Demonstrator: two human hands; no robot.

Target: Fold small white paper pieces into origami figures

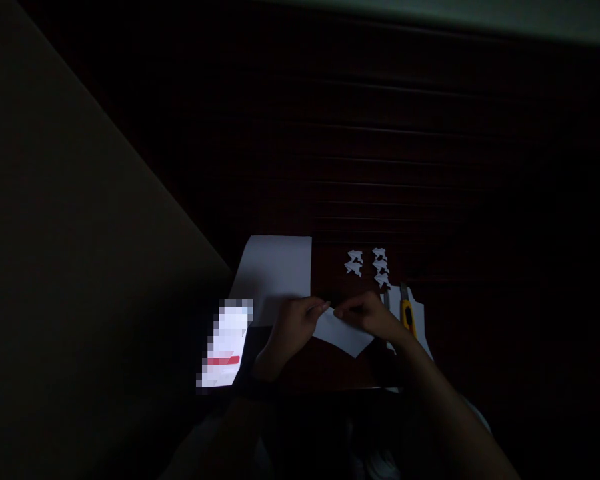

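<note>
The scene is dark. On a dark wooden table (330,373), my left hand (293,327) and my right hand (367,315) meet over a small white sheet of paper (343,337). Each hand pinches the paper's top edge with closed fingertips, which nearly touch at the middle. The sheet lies tilted, with a corner pointing toward me. Beyond the hands, several small folded white paper figures (367,265) sit in two short columns.
A larger white sheet (275,267) lies at the back left of the table. A lit phone screen (225,343) rests to the left of my left hand. A yellow utility knife (407,312) lies on white paper (420,320) at the right. A pale wall fills the left.
</note>
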